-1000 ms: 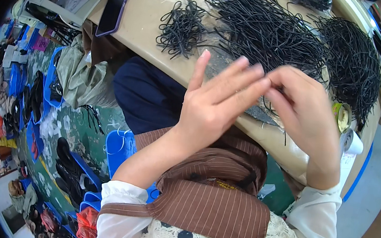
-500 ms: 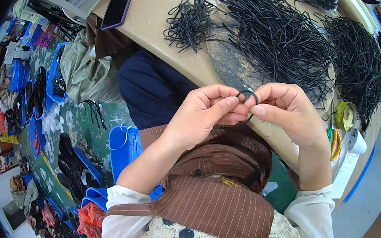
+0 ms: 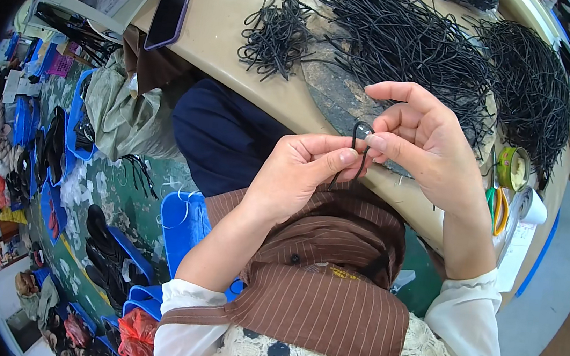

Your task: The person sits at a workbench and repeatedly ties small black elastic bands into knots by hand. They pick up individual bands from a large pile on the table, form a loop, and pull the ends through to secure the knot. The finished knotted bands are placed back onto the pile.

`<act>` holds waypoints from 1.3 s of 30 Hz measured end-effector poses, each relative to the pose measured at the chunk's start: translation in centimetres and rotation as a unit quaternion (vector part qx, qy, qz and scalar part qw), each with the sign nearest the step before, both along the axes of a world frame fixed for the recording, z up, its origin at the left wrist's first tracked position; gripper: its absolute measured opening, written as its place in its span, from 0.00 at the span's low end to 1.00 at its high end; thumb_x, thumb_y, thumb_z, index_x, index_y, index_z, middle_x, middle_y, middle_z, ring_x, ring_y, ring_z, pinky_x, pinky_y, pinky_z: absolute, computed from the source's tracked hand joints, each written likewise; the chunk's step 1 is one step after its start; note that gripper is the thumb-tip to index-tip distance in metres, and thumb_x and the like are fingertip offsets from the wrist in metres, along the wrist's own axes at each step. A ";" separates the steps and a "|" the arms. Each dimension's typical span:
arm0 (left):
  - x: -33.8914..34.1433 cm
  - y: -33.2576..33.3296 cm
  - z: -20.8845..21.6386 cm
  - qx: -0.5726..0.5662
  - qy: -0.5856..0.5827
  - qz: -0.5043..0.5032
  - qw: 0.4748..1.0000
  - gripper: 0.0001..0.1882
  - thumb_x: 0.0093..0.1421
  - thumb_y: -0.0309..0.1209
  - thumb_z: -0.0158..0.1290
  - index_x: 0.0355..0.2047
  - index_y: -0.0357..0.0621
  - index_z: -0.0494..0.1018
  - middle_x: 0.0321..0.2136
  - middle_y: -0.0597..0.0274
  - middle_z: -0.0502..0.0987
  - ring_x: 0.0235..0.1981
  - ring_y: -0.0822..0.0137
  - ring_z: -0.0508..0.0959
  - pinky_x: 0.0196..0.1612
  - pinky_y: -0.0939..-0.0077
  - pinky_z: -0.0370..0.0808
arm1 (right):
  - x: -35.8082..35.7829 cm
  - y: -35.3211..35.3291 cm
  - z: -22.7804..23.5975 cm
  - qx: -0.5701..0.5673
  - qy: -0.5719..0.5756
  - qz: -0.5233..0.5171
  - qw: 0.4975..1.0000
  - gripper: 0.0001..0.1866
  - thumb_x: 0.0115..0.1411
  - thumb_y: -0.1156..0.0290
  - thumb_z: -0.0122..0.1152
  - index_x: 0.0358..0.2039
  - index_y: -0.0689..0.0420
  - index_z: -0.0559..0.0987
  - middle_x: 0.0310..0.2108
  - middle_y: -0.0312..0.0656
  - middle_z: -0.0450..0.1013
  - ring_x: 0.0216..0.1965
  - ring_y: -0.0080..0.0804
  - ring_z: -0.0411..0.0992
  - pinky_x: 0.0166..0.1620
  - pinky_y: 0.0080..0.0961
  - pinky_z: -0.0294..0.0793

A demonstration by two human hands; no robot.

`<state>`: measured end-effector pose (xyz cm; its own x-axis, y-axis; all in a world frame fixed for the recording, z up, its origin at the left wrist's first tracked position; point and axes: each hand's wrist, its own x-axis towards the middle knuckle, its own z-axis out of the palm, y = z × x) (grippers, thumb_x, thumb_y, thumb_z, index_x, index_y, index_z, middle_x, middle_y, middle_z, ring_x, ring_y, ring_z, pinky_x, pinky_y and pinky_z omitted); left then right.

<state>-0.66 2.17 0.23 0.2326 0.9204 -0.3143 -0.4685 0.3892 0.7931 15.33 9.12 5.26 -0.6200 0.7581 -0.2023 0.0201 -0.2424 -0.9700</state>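
Note:
A thin black cord [image 3: 354,135] stands up in a small narrow loop between my two hands, over the table's near edge. My left hand [image 3: 292,175] pinches it from below between thumb and fingers, its loose end hanging under them. With the thumb and a curled finger, my right hand [image 3: 428,152] grips the loop's right side; its index finger is lifted away. Beyond the hands lie a small heap of looped black cords [image 3: 273,36] and a big heap of loose black cords [image 3: 405,47], the big one on a worn dark board [image 3: 326,95].
Another cord heap [image 3: 533,94] lies farther right. By my right forearm are a round green tin [image 3: 504,168], orange-handled scissors [image 3: 501,215] and a white roll [image 3: 535,206]. A phone [image 3: 168,17] rests at the table's left edge. Blue bins [image 3: 177,225] stand on the floor.
The round loop between the fingers has turned into a narrow upright one. My right hand has opened up somewhat, raising its index finger, while my left keeps its pinch.

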 end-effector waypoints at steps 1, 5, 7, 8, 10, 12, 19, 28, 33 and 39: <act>-0.1 0.0 0.0 0.010 0.014 -0.007 1.000 0.10 0.56 0.29 0.50 0.35 0.34 0.73 0.27 0.62 0.75 0.26 0.79 0.71 0.31 0.88 0.68 | -0.1 0.0 0.0 0.002 0.007 0.001 1.000 0.19 0.51 0.83 0.52 0.45 0.66 0.63 0.27 0.38 0.68 0.26 0.22 0.69 0.31 0.16 0.72; 0.0 -0.2 0.2 0.000 0.068 -0.015 0.998 0.09 0.55 0.25 0.50 0.35 0.32 0.73 0.27 0.63 0.75 0.29 0.77 0.72 0.34 0.87 0.69 | -0.6 -0.3 0.1 -0.003 0.000 -0.001 1.000 0.19 0.52 0.82 0.52 0.45 0.65 0.63 0.27 0.39 0.67 0.26 0.22 0.69 0.29 0.17 0.71; -0.1 -0.2 -0.5 0.010 0.033 -0.001 0.999 0.09 0.55 0.25 0.50 0.35 0.33 0.73 0.28 0.61 0.75 0.30 0.76 0.73 0.35 0.85 0.70 | -0.7 -0.5 -0.6 -0.002 -0.008 0.007 1.000 0.19 0.52 0.81 0.52 0.45 0.65 0.63 0.29 0.39 0.67 0.27 0.22 0.69 0.30 0.17 0.71; -0.1 -0.2 -0.9 0.015 0.015 0.006 1.000 0.09 0.55 0.25 0.50 0.35 0.33 0.73 0.28 0.61 0.76 0.30 0.76 0.73 0.35 0.85 0.71 | -0.8 -0.7 -1.0 0.025 -0.015 -0.012 0.999 0.20 0.52 0.80 0.53 0.46 0.64 0.63 0.31 0.40 0.66 0.30 0.23 0.68 0.32 0.18 0.71; 0.4 -0.3 -1.0 -0.026 -0.025 0.098 0.995 0.09 0.55 0.26 0.50 0.35 0.34 0.72 0.29 0.60 0.76 0.31 0.74 0.74 0.35 0.82 0.72 | -1.1 -1.6 -2.5 0.081 -0.028 -0.048 0.995 0.21 0.52 0.79 0.54 0.47 0.64 0.62 0.36 0.43 0.65 0.35 0.24 0.68 0.36 0.19 0.70; 0.5 -0.2 -1.7 -0.036 -0.052 0.152 0.986 0.08 0.56 0.27 0.50 0.35 0.35 0.71 0.30 0.58 0.76 0.31 0.71 0.76 0.34 0.80 0.74 | -1.5 -3.3 -5.2 0.065 0.025 -0.018 0.997 0.26 0.51 0.76 0.57 0.50 0.62 0.59 0.43 0.44 0.62 0.43 0.27 0.64 0.44 0.22 0.66; -3.0 -1.0 -0.3 -0.059 -0.005 0.103 0.993 0.06 0.56 0.26 0.49 0.34 0.39 0.69 0.26 0.60 0.75 0.30 0.68 0.77 0.33 0.75 0.75 | 2.6 -3.2 -3.4 0.078 -0.036 0.009 0.996 0.07 0.48 0.82 0.58 0.30 0.62 0.77 0.26 0.35 0.72 0.28 0.18 0.70 0.31 0.13 0.69; -0.2 -1.5 1.5 -0.153 -0.101 -0.004 0.983 0.07 0.56 0.27 0.49 0.34 0.37 0.71 0.30 0.56 0.76 0.31 0.68 0.77 0.33 0.75 0.76 | 0.8 -1.0 -0.7 0.416 -0.154 0.025 0.896 0.07 0.41 0.76 0.63 0.23 0.55 0.75 0.21 0.34 0.71 0.25 0.28 0.71 0.34 0.21 0.64; 0.4 -1.5 0.8 -0.131 -0.134 0.035 0.982 0.09 0.55 0.26 0.50 0.37 0.36 0.70 0.29 0.56 0.76 0.29 0.70 0.76 0.32 0.78 0.75 | 0.5 -1.5 -1.9 0.466 -0.128 -0.028 0.875 0.07 0.40 0.78 0.63 0.23 0.56 0.75 0.22 0.34 0.72 0.26 0.29 0.71 0.34 0.21 0.64; -0.6 -1.7 0.3 -0.017 -0.007 0.016 1.000 0.27 0.52 0.21 0.51 0.52 0.35 0.56 0.26 0.54 0.76 0.28 0.69 0.76 0.33 0.79 0.74 | 2.9 0.3 0.6 0.503 -0.105 0.018 0.858 0.08 0.39 0.79 0.63 0.23 0.57 0.77 0.22 0.36 0.72 0.25 0.29 0.71 0.31 0.21 0.66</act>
<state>-1.23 0.47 0.51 0.2073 0.9166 -0.3418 -0.4924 0.3997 0.7732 18.19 9.38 5.86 -0.6772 0.5954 0.4324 0.2103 0.7197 -0.6616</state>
